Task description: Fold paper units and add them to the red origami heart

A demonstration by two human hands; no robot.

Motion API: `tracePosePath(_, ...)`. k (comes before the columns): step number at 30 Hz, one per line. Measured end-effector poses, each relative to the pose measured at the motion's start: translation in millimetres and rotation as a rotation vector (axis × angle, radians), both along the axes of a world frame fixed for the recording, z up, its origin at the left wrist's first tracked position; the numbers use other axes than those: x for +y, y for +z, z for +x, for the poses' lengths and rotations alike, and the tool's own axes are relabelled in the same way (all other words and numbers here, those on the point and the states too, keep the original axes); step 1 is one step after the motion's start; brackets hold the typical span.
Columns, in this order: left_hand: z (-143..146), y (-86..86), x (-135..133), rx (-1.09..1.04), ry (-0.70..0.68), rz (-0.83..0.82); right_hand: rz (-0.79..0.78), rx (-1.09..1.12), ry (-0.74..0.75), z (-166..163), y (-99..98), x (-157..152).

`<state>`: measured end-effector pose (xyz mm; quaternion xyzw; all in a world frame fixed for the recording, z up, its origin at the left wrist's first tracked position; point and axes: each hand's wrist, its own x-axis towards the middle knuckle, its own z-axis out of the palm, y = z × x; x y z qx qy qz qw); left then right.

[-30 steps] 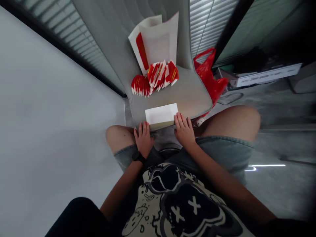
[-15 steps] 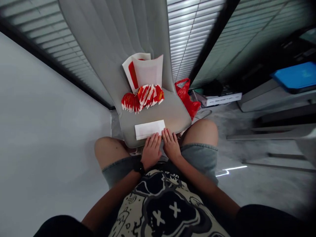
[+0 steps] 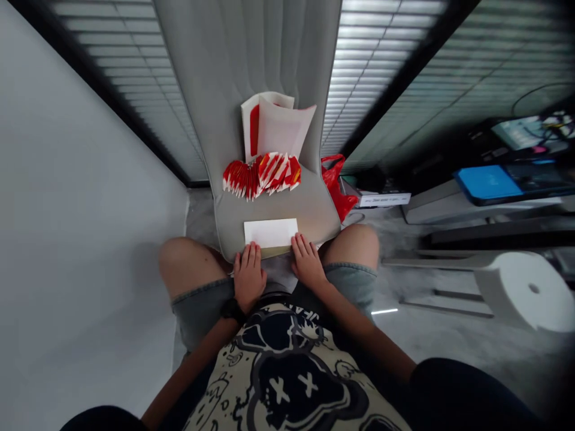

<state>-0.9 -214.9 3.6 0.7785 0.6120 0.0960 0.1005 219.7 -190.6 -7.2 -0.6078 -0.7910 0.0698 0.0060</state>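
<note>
- left hand (image 3: 248, 278) and right hand (image 3: 308, 261) rest at 6 o'clock of the paper, their fingers (image 3: 251, 254) a little spread, tips on its near edge, not pinching
- folded white paper strip (image 3: 270, 233) lies flat on the grey chair seat (image 3: 317, 209)
- at 12 o'clock, many red-and-white folded pieces (image 3: 261, 178) are already made, in fanned rows
- behind them, white-and-red paper sheets (image 3: 281, 129) lean on the chair back (image 3: 242, 48), seem not folded yet
- at 1 o'clock, red plastic bag (image 3: 335, 188)
</note>
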Motion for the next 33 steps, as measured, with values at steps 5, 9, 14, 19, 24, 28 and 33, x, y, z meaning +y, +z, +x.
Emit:
tracePosePath(5, -4, -3.4, 4, -0.044, 0.006, 0.052, -0.028, 0.074, 0.016, 1, 36.3, 59)
tracePosePath(9, -5, -6.3, 6, -0.041, 0.032, 0.090, -0.114, 0.108, 0.018, -21, 53.4, 113)
tracePosePath(14, -4, -8.7, 8, -0.013, 0.021, 0.081, -0.179, 0.104, -0.026, -39, 51.8, 136)
tracePosePath(19, -3, -9.1, 10, -0.080, 0.051, 0.084, -0.172, 0.099, -0.072, -38, 44.7, 125)
tracePosePath(24, 0, -7.6, 10, -0.142, 0.065, 0.090, -0.162, 0.102, -0.094, -33, 40.5, 120)
tracePosePath(28, 2, -10.7, 11, -0.157, 0.076, 0.102, -0.175, 0.109, -0.035, -30, 41.8, 132)
tracePosePath(33, 4, -16.2, 11, -0.169, 0.103, 0.125, -0.216, 0.134, 0.038, -28, 43.9, 149)
